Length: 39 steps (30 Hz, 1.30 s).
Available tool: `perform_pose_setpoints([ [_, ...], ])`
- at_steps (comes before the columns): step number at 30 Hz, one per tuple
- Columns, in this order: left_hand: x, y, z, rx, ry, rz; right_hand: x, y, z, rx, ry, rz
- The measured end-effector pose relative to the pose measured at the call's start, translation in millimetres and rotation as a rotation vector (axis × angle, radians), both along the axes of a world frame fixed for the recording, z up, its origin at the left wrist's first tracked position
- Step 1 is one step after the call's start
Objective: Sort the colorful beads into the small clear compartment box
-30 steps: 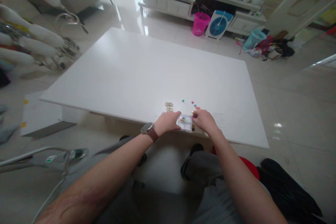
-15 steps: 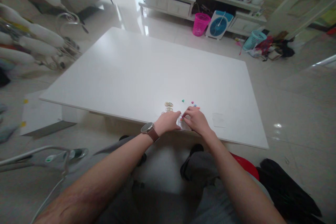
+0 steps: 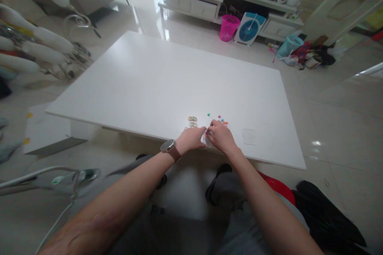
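At the table's near edge, my left hand (image 3: 191, 138) grips the left side of a small clear plastic container (image 3: 208, 142), thumb and fingers around it. Small colourful pieces show inside, partly hidden by my fingers. My right hand (image 3: 222, 136) is at the container's opening with its fingers pinched together; what they hold, if anything, is hidden. Just beyond my right hand lie a green piece (image 3: 208, 114), a pink piece (image 3: 219, 116) and several orange pieces (image 3: 225, 123). Several gold-coloured rings (image 3: 192, 119) lie in rows beyond my left hand.
A thin clear square sheet or lid (image 3: 249, 137) lies on the white table (image 3: 167, 75) to the right. Beyond the table stand a pink basket (image 3: 229, 28), a blue-and-white fan (image 3: 250, 28) and a low cabinet (image 3: 191, 4). A red stool (image 3: 277, 187) is beside my right leg.
My right hand has shifted slightly left and closer to the container, uncovering more of the orange pieces behind it. My left hand keeps its hold in the same place.
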<state>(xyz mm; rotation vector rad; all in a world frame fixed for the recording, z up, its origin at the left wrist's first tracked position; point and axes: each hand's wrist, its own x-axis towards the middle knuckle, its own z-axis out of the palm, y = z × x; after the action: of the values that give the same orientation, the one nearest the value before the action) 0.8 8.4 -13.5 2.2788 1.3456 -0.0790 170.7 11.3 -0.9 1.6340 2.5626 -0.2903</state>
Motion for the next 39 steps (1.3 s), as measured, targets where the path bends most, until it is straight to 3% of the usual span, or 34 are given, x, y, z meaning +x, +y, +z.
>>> perform_pose_setpoints([
  [12,0.4,0.7,0.7,-0.027,0.004,0.004,3.5,-0.1,-2.7,-0.062,0.074,-0.017],
  [19,1.4,0.0,-0.4,-0.027,0.037,0.002,29.4,12.0,-5.2,0.116,0.233,-0.248],
  [22,1.0,-0.2,-1.9,-0.026,0.038,0.003,40.0,14.8,-9.8,0.1,0.259,-0.301],
  [30,0.9,1.0,2.0,-0.021,0.005,0.003,19.2,0.1,-15.9,0.037,0.295,0.06],
  [39,1.1,-0.5,8.0,-0.014,0.018,0.008,15.1,-2.5,-18.7,0.019,0.238,0.054],
])
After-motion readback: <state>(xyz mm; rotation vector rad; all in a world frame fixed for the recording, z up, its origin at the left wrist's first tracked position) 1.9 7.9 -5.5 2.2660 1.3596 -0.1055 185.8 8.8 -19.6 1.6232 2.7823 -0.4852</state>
